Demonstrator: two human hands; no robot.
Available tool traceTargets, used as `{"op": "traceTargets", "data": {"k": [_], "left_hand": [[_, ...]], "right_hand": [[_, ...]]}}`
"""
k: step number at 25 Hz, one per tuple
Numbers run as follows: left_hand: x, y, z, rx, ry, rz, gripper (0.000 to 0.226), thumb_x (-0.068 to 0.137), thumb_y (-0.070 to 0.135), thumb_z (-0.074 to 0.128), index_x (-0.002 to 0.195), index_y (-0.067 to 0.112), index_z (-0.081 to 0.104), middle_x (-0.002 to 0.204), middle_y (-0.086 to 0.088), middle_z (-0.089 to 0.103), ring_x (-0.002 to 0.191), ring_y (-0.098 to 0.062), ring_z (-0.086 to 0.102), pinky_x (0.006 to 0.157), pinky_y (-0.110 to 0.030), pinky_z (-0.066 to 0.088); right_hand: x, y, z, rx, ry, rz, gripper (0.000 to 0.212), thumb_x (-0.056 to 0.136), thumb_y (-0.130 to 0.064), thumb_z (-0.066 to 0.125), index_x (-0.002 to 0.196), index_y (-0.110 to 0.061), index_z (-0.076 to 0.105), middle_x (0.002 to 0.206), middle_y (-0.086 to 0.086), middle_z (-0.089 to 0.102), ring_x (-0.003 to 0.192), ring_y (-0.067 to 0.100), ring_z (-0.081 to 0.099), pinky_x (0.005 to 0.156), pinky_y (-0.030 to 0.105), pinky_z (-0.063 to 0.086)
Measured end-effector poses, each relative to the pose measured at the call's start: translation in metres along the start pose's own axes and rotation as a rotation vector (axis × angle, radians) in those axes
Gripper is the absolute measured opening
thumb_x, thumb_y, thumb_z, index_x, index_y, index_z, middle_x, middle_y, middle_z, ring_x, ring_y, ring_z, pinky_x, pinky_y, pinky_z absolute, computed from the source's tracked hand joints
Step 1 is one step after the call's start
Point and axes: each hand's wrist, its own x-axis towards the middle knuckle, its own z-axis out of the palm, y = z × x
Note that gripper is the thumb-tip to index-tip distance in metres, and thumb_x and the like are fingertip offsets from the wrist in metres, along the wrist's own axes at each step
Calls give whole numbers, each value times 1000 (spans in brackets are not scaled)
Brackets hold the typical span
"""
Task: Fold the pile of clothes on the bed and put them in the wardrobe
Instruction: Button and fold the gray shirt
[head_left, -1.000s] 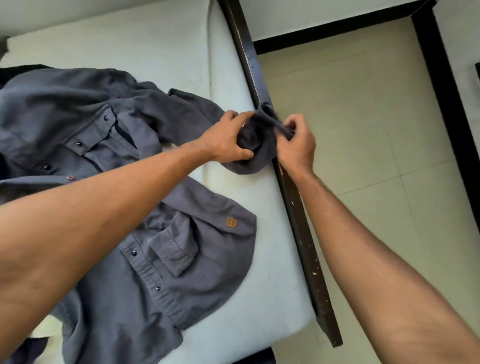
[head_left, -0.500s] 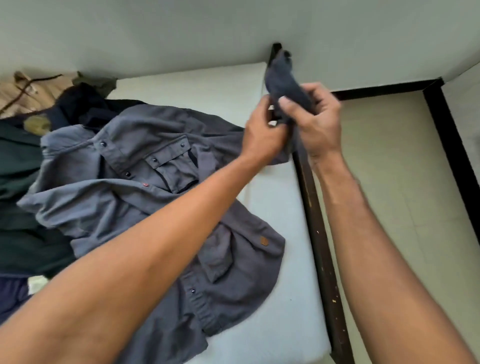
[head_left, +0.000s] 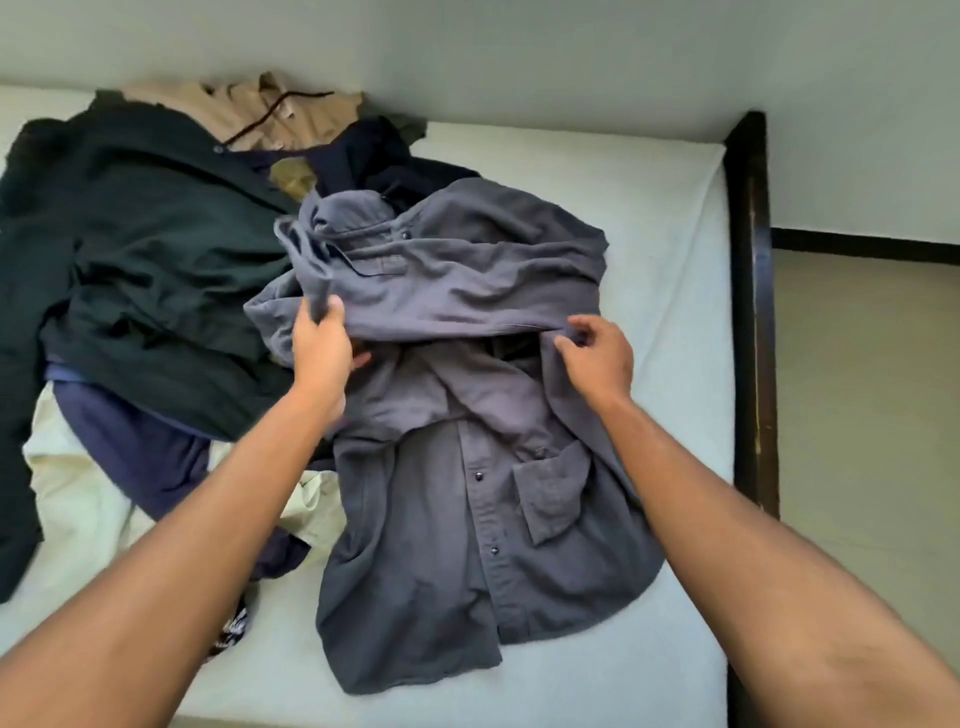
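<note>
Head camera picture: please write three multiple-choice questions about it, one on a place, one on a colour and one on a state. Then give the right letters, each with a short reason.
1. Where does the grey shirt lie?
A. On the floor
B. On the bed, between the pile of dark clothes and the dark bed frame
C. Inside a wardrobe

2. What colour is the garment at the far end of the pile?
A. Red
B. Tan
C. White

3. What does the left hand do?
A. Rests open on the bed frame
B. Holds a hanger
C. Grips a fold of the grey shirt

Answers:
1 B: the shirt is spread on the bed, to the right of the pile.
2 B: tan cloth shows at the pile's far edge.
3 C: its fingers curl round bunched grey cloth.
</note>
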Motion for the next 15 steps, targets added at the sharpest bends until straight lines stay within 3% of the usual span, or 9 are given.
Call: {"op": "traceTargets", "data": {"k": [2, 4, 7, 9, 10, 11, 13, 15], "left_hand": [[-11, -25, -15, 346, -2, -30, 24, 98, 40, 55, 92, 21, 69, 86, 2, 73, 85, -21, 71, 80, -42, 59], [-24, -36, -15, 701, 13, 55, 46, 92, 50, 55, 66, 14, 68, 61, 0, 68, 70, -24, 67, 75, -38, 55], [-32, -18, 12, 829, -33, 392, 49, 93, 44, 59, 58, 9, 56, 54, 1, 55, 67, -30, 58, 62, -35, 40], [-16, -4, 45, 843, -239, 692, 28, 91, 35, 63, 70, 16, 62, 67, 1, 60, 74, -28, 60, 66, -35, 42], [-6, 4, 64, 893, -358, 798, 16, 89, 31, 64, 85, 17, 67, 79, -1, 64, 82, -28, 61, 74, -36, 45], [7, 10, 84, 979, -467, 876, 19, 88, 28, 64, 102, 16, 69, 94, -5, 65, 92, -30, 60, 83, -38, 47], [31, 28, 131, 1200, -651, 983, 40, 88, 22, 62, 127, 15, 62, 120, -12, 61, 107, -37, 55, 95, -47, 47], [50, 43, 171, 1349, -696, 1033, 56, 84, 15, 61, 140, 17, 52, 136, -15, 53, 116, -41, 51, 100, -52, 46]], "right_hand": [[-10, 27, 4, -29, 61, 141, 48, 82, -37, 80, 126, -25, 67, 125, 4, 64, 115, 25, 62, 102, 33, 48], [-16, 45, -3, -123, 43, 224, 61, 79, -54, 78, 133, -30, 59, 128, 0, 62, 119, 22, 59, 105, 43, 46], [-18, 56, -35, -270, -282, 161, 70, 77, -66, 75, 137, -38, 52, 113, -5, 62, 106, 19, 62, 99, 43, 49], [-23, 61, -57, -356, -517, 160, 71, 75, -65, 77, 136, -42, 50, 114, -7, 64, 103, 19, 64, 96, 40, 51], [-30, 68, -66, -385, -563, 167, 64, 76, -59, 78, 132, -39, 53, 115, -5, 66, 105, 21, 65, 94, 39, 52], [-41, 79, -74, -414, -527, 182, 52, 80, -50, 77, 126, -35, 58, 114, -1, 69, 106, 25, 67, 91, 37, 52], [-63, 100, -95, -407, -243, 267, 26, 88, -30, 68, 114, -31, 66, 106, 5, 74, 102, 35, 67, 81, 36, 52], [-91, 116, -119, -447, 63, 334, 23, 90, -22, 61, 110, -31, 65, 98, 9, 74, 95, 41, 66, 77, 40, 52]]}}
